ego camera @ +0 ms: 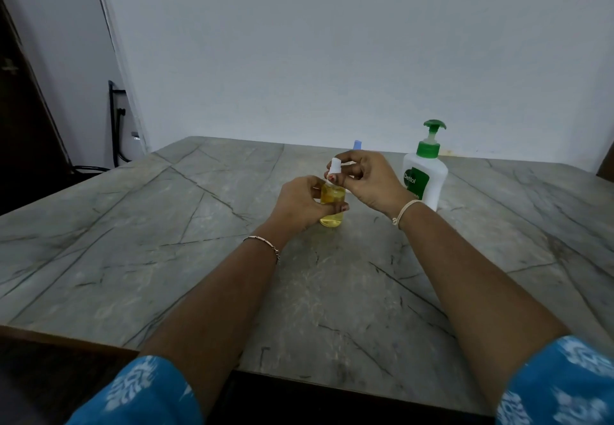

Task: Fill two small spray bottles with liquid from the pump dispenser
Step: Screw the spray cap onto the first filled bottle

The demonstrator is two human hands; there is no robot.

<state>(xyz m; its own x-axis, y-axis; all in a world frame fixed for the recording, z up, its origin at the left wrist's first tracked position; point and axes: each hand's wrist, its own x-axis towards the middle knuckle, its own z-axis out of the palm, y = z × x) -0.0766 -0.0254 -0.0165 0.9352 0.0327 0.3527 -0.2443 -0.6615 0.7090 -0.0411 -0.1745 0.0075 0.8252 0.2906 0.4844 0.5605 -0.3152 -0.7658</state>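
Veined table (133,241) (cables (114,132) far left)

Grey veined stone table (133,241), plain pale wall (332,42), dark doorway (20,145) left

A small clear spray bottle (332,213) stands upright on the worktop (199,258), filled almost to its shoulder with yellow liquid. Its white spray top (334,166) sits at the neck; whether it is screwed down cannot be told. Just behind, a pale blue cap (357,144) peeks up, its body hidden. To the right, near them, stands the white pump dispenser (426,178), upright, with a green pump head, collar and Dettol label.
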